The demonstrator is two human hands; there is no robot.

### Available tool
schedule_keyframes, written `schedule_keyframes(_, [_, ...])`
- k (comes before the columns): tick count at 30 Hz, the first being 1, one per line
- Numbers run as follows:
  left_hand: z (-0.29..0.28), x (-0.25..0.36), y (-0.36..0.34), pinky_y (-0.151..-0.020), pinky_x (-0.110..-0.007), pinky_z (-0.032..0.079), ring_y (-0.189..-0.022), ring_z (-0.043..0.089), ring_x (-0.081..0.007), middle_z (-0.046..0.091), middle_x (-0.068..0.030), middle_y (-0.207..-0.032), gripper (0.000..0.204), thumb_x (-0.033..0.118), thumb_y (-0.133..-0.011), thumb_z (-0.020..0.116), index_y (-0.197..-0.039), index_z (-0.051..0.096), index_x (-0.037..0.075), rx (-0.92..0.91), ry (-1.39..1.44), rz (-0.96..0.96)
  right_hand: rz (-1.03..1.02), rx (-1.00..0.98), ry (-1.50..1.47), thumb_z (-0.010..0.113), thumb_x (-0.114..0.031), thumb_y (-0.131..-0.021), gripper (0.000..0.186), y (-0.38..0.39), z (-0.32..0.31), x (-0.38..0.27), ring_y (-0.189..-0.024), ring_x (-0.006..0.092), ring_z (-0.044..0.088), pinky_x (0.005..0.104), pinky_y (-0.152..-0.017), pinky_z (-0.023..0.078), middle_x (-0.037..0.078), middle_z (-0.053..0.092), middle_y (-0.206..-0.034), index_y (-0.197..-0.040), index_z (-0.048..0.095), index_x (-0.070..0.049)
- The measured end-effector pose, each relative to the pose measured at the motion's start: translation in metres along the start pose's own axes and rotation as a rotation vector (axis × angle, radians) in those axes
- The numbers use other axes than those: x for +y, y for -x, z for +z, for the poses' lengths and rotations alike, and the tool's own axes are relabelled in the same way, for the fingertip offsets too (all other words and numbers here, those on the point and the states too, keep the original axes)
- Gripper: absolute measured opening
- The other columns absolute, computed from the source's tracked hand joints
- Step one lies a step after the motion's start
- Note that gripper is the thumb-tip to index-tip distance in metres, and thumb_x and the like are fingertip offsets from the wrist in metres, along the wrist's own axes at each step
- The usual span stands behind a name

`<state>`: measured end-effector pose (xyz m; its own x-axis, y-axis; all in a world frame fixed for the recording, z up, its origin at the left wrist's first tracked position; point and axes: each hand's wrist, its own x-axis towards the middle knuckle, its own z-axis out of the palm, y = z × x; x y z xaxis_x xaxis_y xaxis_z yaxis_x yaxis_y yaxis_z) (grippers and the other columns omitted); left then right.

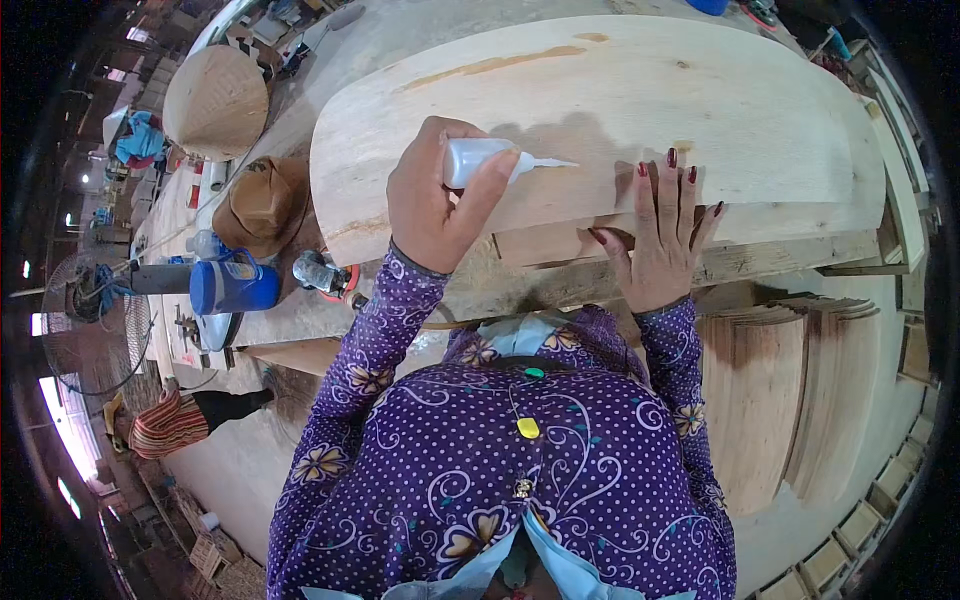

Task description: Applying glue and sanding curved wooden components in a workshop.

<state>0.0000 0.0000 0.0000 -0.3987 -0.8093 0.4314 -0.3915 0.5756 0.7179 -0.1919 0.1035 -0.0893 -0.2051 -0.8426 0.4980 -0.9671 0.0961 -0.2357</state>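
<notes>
A white squeeze bottle [478, 163] with a thin pointed nozzle is gripped in my left hand [433, 190], tilted so the tip points right, just over a pale wooden sheet [520, 110]. The sheet's far edge is curved, and brownish streaks mark its surface. My right hand [658, 235] lies flat at the sheet's near edge with fingers spread and thumb out to the side. Nothing shows in that hand. Beneath the sheet's near edge, part of another wooden piece [550, 243] sticks out.
Left of the sheet are a brown hat [262, 205], a conical hat [216, 103], a blue jug [235, 286] and a power tool [325, 272]. Stacked thin boards [770, 390] stand at the lower right. A fan [98, 310] and a person in striped clothing [172, 422] are farther left.
</notes>
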Motion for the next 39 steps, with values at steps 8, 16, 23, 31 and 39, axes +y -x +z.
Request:
schedule_keyframes(8, [0.008, -0.004, -0.001, -0.059, -0.023, 0.042, -0.066, 0.054, -0.0109, 0.058, -0.0082, -0.075, 0.029, 0.027, -0.081, 0.06, -0.089, 0.051, 0.0, 0.007, -0.091, 0.09, -0.002, -0.021, 0.013, 0.045, -0.05, -0.082, 0.066, -0.002, -0.004, 0.004, -0.132, 0.0313, 0.016, 0.0578, -0.102, 0.002, 0.01, 0.022, -0.142, -0.135, 0.03, -0.015])
schedule_keyframes(16, [0.006, -0.002, 0.0, -0.057, -0.028, 0.042, -0.064, 0.055, -0.019, 0.056, -0.0104, -0.071, 0.031, 0.028, -0.078, 0.062, -0.084, 0.051, 0.0, 0.041, -0.089, 0.116, -0.001, -0.033, 0.013, 0.047, -0.048, -0.082, 0.065, -0.002, -0.004, 0.003, -0.132, 0.0318, 0.016, 0.0584, -0.102, 0.001, 0.011, 0.021, -0.142, -0.136, 0.03, -0.015])
schedule_keyframes(23, [0.002, -0.003, 0.002, -0.055, -0.032, 0.041, -0.061, 0.052, -0.025, 0.053, -0.0118, -0.068, 0.03, 0.026, -0.075, 0.065, -0.08, 0.051, 0.001, 0.083, -0.073, 0.105, -0.013, -0.024, 0.026, 0.047, -0.047, -0.082, 0.064, -0.002, -0.004, 0.003, -0.132, 0.0309, 0.016, 0.0581, -0.102, 0.002, 0.011, 0.022, -0.142, -0.135, 0.031, -0.013])
schedule_keyframes(31, [-0.007, -0.009, 0.005, -0.055, -0.024, 0.044, -0.062, 0.058, -0.0132, 0.06, -0.0104, -0.071, 0.031, 0.029, -0.082, 0.059, -0.086, 0.052, -0.001, 0.047, -0.202, 0.128, -0.012, -0.022, 0.011, 0.049, -0.046, -0.082, 0.065, -0.002, -0.003, 0.004, -0.133, 0.0309, 0.013, 0.0561, -0.103, 0.003, 0.012, 0.02, -0.143, -0.135, 0.03, -0.013])
schedule_keyframes(39, [-0.014, -0.009, 0.01, -0.055, -0.023, 0.044, -0.062, 0.057, -0.0128, 0.06, -0.0099, -0.071, 0.032, 0.029, -0.081, 0.06, -0.086, 0.052, -0.001, 0.061, -0.214, 0.095, -0.013, -0.027, 0.03, 0.044, -0.049, -0.083, 0.065, -0.003, -0.002, 0.004, -0.132, 0.0319, 0.013, 0.0584, -0.102, 0.001, 0.012, 0.019, -0.143, -0.136, 0.029, -0.013])
